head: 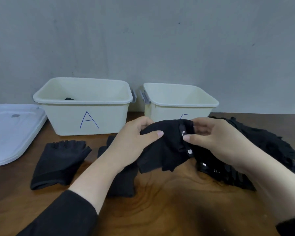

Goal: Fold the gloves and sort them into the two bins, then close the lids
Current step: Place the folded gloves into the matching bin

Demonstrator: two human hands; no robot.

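Note:
Both hands hold a black fingerless glove (167, 147) with a white label above the table, in front of the right bin. My left hand (136, 137) pinches its left edge and my right hand (216, 138) pinches its right edge by the strap. A cream bin marked A (85, 116) stands open at the back left with a dark item inside. A second open cream bin (180, 103) stands to its right, its letter partly hidden by the glove. Another black fingerless glove (60, 162) lies flat on the left. One more (123, 181) lies under my left wrist.
A stack of white lids (12, 132) lies at the far left of the wooden table (160, 201). A heap of several black gloves (262, 150) sits at the right, behind my right arm. A grey wall stands close behind the bins.

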